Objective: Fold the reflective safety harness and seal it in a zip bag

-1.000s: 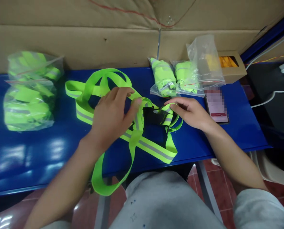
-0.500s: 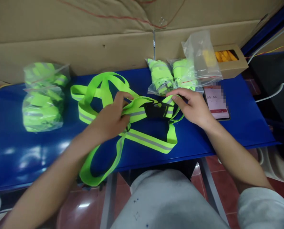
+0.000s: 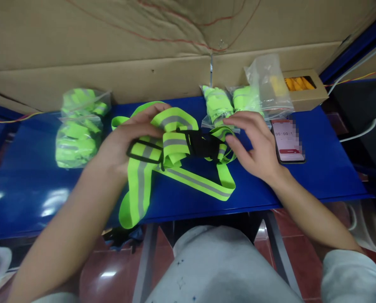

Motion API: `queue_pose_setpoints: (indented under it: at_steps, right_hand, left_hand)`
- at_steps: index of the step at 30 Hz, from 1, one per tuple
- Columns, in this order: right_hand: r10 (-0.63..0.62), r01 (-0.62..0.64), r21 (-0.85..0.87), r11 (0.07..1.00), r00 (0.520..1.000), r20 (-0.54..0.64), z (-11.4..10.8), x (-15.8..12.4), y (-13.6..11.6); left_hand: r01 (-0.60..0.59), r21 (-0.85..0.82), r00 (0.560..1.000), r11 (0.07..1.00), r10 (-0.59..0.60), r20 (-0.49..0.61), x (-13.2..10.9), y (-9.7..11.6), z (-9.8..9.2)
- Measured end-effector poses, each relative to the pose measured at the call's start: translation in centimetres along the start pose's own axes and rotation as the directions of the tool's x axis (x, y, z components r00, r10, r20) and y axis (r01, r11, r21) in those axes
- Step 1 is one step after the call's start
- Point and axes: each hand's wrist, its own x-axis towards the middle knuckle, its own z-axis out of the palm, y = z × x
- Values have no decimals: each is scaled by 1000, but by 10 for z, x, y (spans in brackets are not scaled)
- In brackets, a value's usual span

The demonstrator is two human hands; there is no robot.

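Note:
A neon-green reflective vest (image 3: 178, 143) made of elastic straps with grey stripes lies bunched on the blue table. My left hand (image 3: 124, 136) grips its folded straps from the left, fingers partly hidden behind the webbing. Beside that hand is a black slide adjuster (image 3: 145, 151) on a strap hanging toward the table's front edge. At the middle of the vest sits a black buckle (image 3: 203, 144). To its right, my right hand (image 3: 254, 145) has thumb and fingers spread apart, close to the loose strap end (image 3: 224, 134). Whether the thumb touches it, I cannot tell.
Clear bags of folded green straps (image 3: 76, 143) lie at left; similar bags (image 3: 217, 103) are at the back. An open plastic bag (image 3: 266, 86) leans by a cardboard box (image 3: 310, 97). A phone (image 3: 290, 158) showing a timer lies right of my right hand.
My left hand has moved left and gathered the straps into a folded bundle, bringing the adjuster into view. My right hand's fingers have opened off the strap by the buckle. The camera has shifted slightly.

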Motion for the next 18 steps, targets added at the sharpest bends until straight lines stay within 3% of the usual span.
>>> queue_pose_setpoints:
  at_steps: [5,9,12,16,18]
  right_hand:
    - [-73,84,-160,984,995,69,5,6,-28]
    - [-92,68,-426,902,995,-36,1,36,-33]
    - [-117,25,-530,847,983,-142,-3,63,-29]
    - [-98,39,-236,971,964,-247,0,86,-21]
    - [-45,51,26,998,980,-195,2,90,-16]
  left_hand:
    - [-124,26,990,992,122,68,5,20,11]
    - [-94,0,994,996,94,60,4,18,14]
    - [-45,-76,990,996,55,131,2,-1,9]
    - [11,-46,921,999,8,388,1,-40,6]
    - [-14,53,898,999,-11,439,0,-54,6]
